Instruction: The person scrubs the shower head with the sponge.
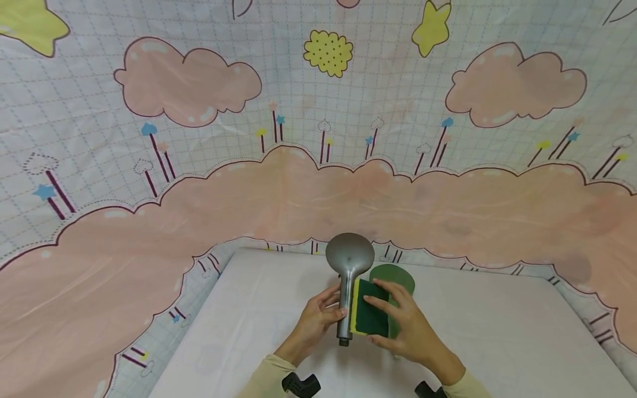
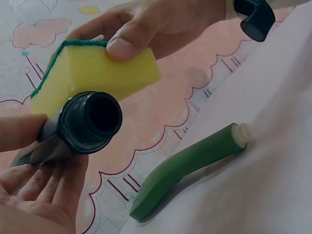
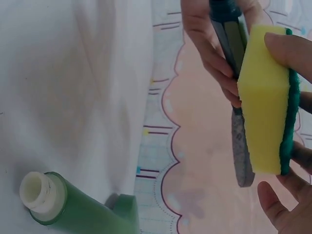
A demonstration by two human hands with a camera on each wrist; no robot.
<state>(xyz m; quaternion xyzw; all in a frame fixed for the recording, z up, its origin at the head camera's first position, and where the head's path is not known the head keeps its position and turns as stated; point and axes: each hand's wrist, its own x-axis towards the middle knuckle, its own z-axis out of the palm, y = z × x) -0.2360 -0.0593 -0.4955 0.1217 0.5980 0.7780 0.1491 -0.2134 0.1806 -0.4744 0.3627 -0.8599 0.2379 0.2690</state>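
Observation:
My left hand point(image 1: 316, 315) grips a grey shower head point(image 1: 350, 254) by its handle, with the round head up and away from me. The dark hollow handle end point(image 2: 102, 117) faces the left wrist view. Between the fingers and thumb of my right hand point(image 1: 415, 329) is a yellow sponge with a green scouring layer point(image 1: 373, 312). Its yellow side point(image 3: 263, 97) lies right along the grey handle, the green layer toward my right fingers. Behind the sponge, a green shower head point(image 1: 403, 276) lies on the table; its pale threaded end point(image 3: 36, 192) shows in the right wrist view.
A white-covered table point(image 1: 224, 331) spreads beneath both hands. Beyond its back edge hangs a cloth point(image 1: 348, 207) printed with pink clouds and stars. Each wrist carries a black device, the left one point(image 1: 301, 384) at the sleeve cuff.

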